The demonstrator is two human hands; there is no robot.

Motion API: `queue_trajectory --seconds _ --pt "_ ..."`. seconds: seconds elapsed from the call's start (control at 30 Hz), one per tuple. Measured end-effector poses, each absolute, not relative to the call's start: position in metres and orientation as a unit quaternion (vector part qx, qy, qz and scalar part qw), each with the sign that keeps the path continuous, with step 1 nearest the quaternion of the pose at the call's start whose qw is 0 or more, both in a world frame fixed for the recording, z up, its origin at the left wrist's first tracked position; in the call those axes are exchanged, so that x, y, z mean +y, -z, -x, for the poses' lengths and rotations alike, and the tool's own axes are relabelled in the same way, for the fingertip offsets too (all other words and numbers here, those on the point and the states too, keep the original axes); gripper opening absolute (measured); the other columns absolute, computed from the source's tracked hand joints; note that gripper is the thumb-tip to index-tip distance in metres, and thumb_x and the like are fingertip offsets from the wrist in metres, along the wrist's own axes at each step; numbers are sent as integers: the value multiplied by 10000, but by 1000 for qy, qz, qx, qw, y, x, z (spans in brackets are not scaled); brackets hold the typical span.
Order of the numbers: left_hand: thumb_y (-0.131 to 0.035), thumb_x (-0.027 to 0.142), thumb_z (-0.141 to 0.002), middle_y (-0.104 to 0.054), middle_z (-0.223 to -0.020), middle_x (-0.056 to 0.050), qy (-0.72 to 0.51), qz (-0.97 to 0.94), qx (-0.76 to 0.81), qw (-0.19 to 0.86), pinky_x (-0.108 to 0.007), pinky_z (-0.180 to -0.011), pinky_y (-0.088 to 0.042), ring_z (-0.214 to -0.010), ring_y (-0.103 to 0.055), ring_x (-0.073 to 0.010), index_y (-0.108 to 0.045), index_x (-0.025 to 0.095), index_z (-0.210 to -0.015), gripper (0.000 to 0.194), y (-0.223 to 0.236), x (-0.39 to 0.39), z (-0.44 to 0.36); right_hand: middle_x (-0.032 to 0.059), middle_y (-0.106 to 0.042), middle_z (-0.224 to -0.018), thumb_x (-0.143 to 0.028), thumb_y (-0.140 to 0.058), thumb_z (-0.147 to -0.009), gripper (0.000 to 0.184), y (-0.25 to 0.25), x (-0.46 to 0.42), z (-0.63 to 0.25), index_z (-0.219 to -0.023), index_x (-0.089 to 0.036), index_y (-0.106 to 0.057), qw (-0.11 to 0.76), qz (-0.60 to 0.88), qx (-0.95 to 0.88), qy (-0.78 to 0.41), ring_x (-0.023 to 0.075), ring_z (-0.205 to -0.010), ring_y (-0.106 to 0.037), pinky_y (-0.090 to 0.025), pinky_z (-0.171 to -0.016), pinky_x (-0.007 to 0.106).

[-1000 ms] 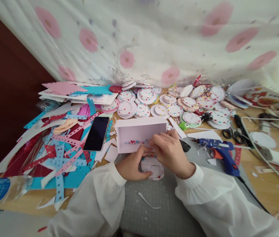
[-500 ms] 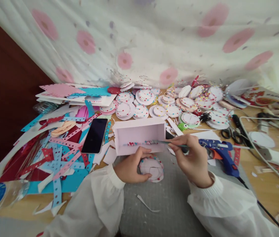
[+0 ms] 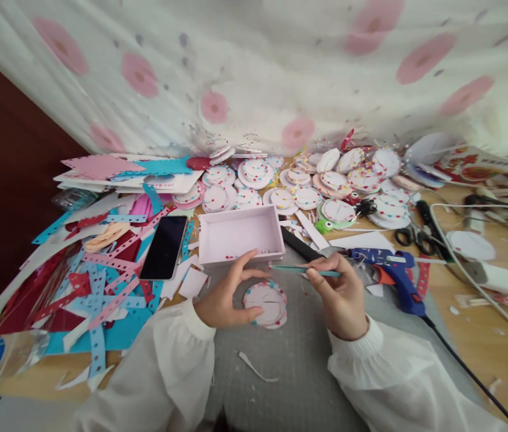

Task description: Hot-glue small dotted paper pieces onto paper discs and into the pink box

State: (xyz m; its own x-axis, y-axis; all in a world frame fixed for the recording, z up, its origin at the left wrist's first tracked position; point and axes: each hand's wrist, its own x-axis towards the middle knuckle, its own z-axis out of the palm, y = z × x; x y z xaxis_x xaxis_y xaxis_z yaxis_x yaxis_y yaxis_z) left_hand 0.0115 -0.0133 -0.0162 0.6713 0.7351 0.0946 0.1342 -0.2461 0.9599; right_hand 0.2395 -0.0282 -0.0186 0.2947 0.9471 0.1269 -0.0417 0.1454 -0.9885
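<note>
My right hand [image 3: 343,294] pinches slim teal tweezers [image 3: 296,269], their tips pointing left above the round paper piece. That white disc [image 3: 266,304], edged with small red and blue beads, lies on the grey cutting mat [image 3: 271,366]. Around its left side my left hand [image 3: 231,294] is open, thumb at the disc's edge and forefinger raised apart from it. Just behind stands a shallow white box [image 3: 241,231]; its front wall mostly hides the small beads inside. Whether the tweezers' tips hold a bead is too small to tell.
A blue glue gun [image 3: 391,273] lies at right, its cord running forward. Black scissors [image 3: 415,240] and a white cable are beyond it. A phone [image 3: 164,247] and punched paper strips [image 3: 101,282] fill the left. Several beaded discs [image 3: 254,174] line the back.
My right hand drew the tweezers out of the box, over its front wall toward the disc. The box now sits flatter. My left fingers have spread away from the disc.
</note>
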Motion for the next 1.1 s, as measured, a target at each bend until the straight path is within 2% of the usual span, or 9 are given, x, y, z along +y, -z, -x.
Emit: queue_trajectory --seconds 0.1,0.17,0.27,0.4,0.53,0.63,0.77,0.87,1.1 --pt "-696 204 -768 -486 -1350 -173 -303 -730 302 533 -479 -1084 -329 -1276 -457 -279 -9 233 -1486 995 20 -13 -10 29 -644 -736 -332 -735 -731 237 16 -29 -237 -720 -206 -534 610 512 -447 -406 157 -663 -640 -438 -476 223" --pt "-688 205 -776 -483 -1356 -163 -322 -721 299 535 -470 -1086 -341 -1273 -463 -275 -31 249 -1492 973 23 -13 -10 29 -637 -730 -326 -734 -731 235 16 -30 -237 -716 -204 -533 614 507 -451 -403 158 -658 -640 -437 -476 224" --pt "-643 199 -819 -519 -1330 -141 -348 -701 293 550 -440 -1063 -386 -1233 -509 -255 -164 263 -1473 813 23 -12 -11 21 -629 -725 -315 -725 -741 224 16 -31 -237 -718 -203 -532 619 498 -457 -399 146 -631 -627 -430 -473 223" --pt "-555 211 -893 -585 -1269 -132 -385 -664 311 560 -421 -1004 -443 -1149 -580 -230 -262 248 -1426 609 18 -11 -14 24 -632 -746 -309 -710 -758 206 17 -29 -234 -735 -209 -531 628 510 -454 -374 156 -664 -631 -438 -488 236" --pt "-544 212 -901 -596 -1269 -148 -370 -687 326 534 -414 -995 -439 -1140 -592 -237 -408 208 -1319 440 15 -12 -14 21 -625 -781 -234 -664 -798 136 19 -22 -232 -777 -220 -531 652 514 -485 -273 179 -773 -648 -479 -589 283" --pt "-557 173 -885 -597 -1267 -159 -356 -709 327 514 -420 -997 -433 -1135 -599 -233 -399 200 -1288 434 15 -13 -14 29 -680 -859 -120 -585 -834 122 20 -21 -236 -800 -229 -540 588 488 -630 -137 170 -798 -634 -452 -712 340" --pt "-543 128 -873 -596 -1257 -166 -350 -714 320 516 -427 -986 -444 -1148 -597 -236 -386 194 -1234 399 18 -16 -15 21 -721 -1029 -77 -541 -845 184 20 -23 -244 -877 -257 -565 454 404 -794 26 151 -783 -607 -395 -719 341" --pt "-562 110 -848 -604 -1238 -166 -341 -724 322 506 -443 -998 -435 -1160 -591 -252 -384 192 -1223 423 20 -16 -14 22 -733 -1003 -59 -530 -839 191 18 -22 -245 -865 -248 -544 444 408 -797 36 154 -760 -611 -392 -701 335" --pt "-543 109 -863 -593 -1229 -150 -353 -727 309 500 -435 -987 -463 -1152 -601 -250 -399 202 -1237 412 21 -16 -15 54 -736 -959 -41 -527 -801 213 15 -24 -242 -874 -239 -547 487 411 -770 -36 177 -741 -658 -435 -652 332"
